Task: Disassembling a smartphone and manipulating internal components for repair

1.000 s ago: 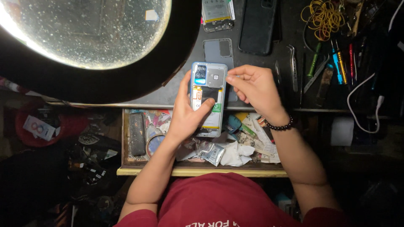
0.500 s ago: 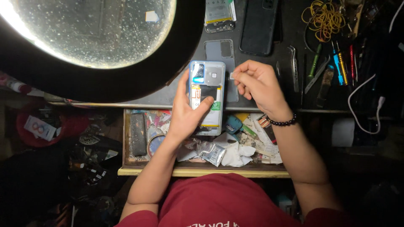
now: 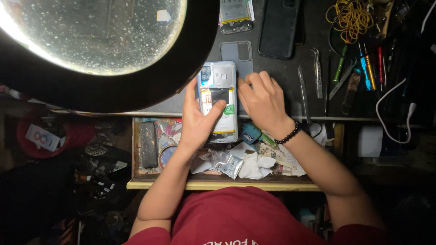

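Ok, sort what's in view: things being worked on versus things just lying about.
In hand: opened phone, held by left hand; right hand rests at its edge.

Lying about: tweezers, screwdrivers, dark phone, yellow wire coil, white cable, open drawer.

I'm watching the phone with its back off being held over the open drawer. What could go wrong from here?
1. The opened phone lies half past the bench edge, above the cluttered drawer; if the left hand loosens, it may tip in.
2. The left thumb presses on the exposed battery area, which might get dented or bent.
3. The right hand works close to the loose tweezers; a sweep of the wrist could knock them off the bench.
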